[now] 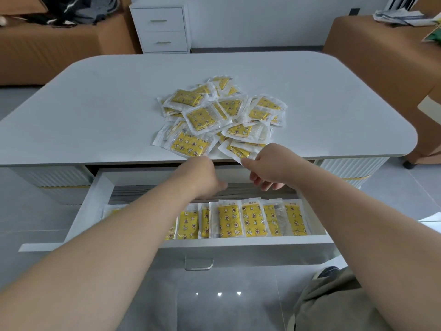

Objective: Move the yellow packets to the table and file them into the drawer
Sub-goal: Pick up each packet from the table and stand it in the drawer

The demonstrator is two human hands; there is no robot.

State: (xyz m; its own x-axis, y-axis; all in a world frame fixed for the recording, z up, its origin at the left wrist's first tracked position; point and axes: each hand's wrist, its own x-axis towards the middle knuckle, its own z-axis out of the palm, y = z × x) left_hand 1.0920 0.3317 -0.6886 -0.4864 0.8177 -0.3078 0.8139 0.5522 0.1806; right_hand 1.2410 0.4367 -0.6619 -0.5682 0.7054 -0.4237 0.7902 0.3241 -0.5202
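A heap of several yellow packets (214,113) in clear wrappers lies on the grey table (95,103), near its front edge. Below it the white drawer (238,242) stands pulled out, with a row of yellow packets (241,220) standing upright along its front. My right hand (272,168) pinches the corner of a packet (238,152) at the table's front edge. My left hand (202,175) reaches to the edge beside another packet (189,145); its fingertips are blurred, so its grip is unclear.
A white two-drawer cabinet (161,28) stands behind the table. Brown sofas (47,51) flank it, another (372,48) at the right carries papers. The drawer handle (198,263) juts toward me. My knee (334,299) is at the lower right.
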